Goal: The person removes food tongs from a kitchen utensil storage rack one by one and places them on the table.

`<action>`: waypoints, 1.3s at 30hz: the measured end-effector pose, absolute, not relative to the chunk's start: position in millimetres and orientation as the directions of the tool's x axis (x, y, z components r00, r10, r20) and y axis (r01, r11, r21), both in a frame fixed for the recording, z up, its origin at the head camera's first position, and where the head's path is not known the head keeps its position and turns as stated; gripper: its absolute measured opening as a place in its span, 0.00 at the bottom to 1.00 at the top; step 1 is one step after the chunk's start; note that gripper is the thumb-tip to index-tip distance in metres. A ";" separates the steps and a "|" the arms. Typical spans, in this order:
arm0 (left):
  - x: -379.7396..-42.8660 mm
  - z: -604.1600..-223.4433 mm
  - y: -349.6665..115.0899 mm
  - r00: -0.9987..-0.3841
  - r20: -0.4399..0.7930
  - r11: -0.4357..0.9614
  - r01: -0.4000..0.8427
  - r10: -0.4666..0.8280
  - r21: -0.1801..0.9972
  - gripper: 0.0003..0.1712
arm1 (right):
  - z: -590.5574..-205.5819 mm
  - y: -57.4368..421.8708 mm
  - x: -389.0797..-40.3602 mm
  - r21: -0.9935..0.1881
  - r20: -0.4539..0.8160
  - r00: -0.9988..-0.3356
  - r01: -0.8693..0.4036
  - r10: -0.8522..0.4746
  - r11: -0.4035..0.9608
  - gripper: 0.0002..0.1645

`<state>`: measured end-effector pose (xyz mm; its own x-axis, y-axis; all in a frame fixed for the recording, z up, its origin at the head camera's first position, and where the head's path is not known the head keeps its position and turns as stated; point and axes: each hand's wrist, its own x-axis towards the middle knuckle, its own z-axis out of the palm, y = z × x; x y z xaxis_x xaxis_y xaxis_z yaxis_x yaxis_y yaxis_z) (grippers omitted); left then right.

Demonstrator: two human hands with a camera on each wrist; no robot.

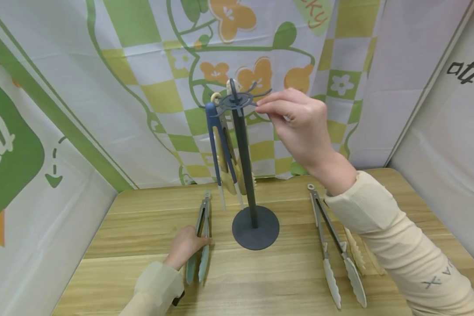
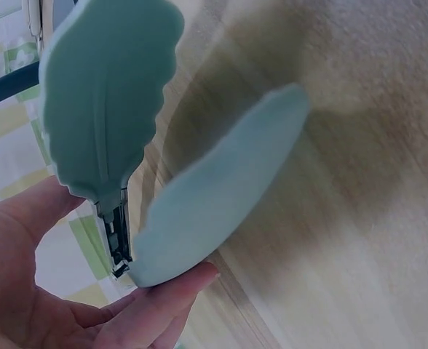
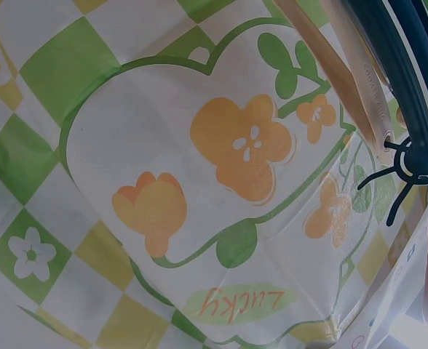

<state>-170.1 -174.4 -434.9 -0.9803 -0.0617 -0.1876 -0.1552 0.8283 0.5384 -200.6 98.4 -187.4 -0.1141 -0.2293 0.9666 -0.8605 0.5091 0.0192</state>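
Observation:
My left hand [image 1: 185, 246] holds tongs with mint-green scalloped tips [image 1: 204, 263] at the left of the wooden table. In the left wrist view, its thumb and fingers [image 2: 156, 309] are around the tongs just below the green heads [image 2: 105, 94], which stand apart. Raised at the right, my right hand [image 1: 300, 123] pinches the end of a hook on a dark hanging rack [image 1: 245, 162]. Only an edge of that hand shows in the right wrist view, beside the hooked top [image 3: 423, 154]. Blue tongs [image 1: 212, 120] and beige tongs hang from the rack's left side.
Steel tongs with white tips [image 1: 329, 272] lie on the table [image 1: 284, 267] at the right. Beige tongs [image 1: 355, 252] lie next to them, partly hidden by my right sleeve. The rack's round base [image 1: 255, 237] stands mid-table. A patterned curtain [image 1: 142, 96] hangs behind.

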 end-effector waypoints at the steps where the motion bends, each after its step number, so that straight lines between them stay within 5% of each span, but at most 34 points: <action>1: -170.1 -434.6 -174.1 -0.981 -0.187 0.831 -0.152 -0.060 0.535 0.19 | -187.4 98.5 -200.6 0.019 0.967 -0.114 -0.860 -0.229 0.510 0.09; 39: -176.3 -423.1 -166.6 -0.977 -0.209 0.864 -0.132 -0.032 0.486 0.21 | -187.0 98.5 -199.9 0.017 0.964 -0.121 -0.859 -0.235 0.512 0.09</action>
<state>-176.3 -166.6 -423.1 -0.9774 -0.0324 -0.2088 -0.1324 0.8641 0.4857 -199.9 98.5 -187.0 -0.1214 -0.2354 0.9643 -0.8586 0.5124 0.0170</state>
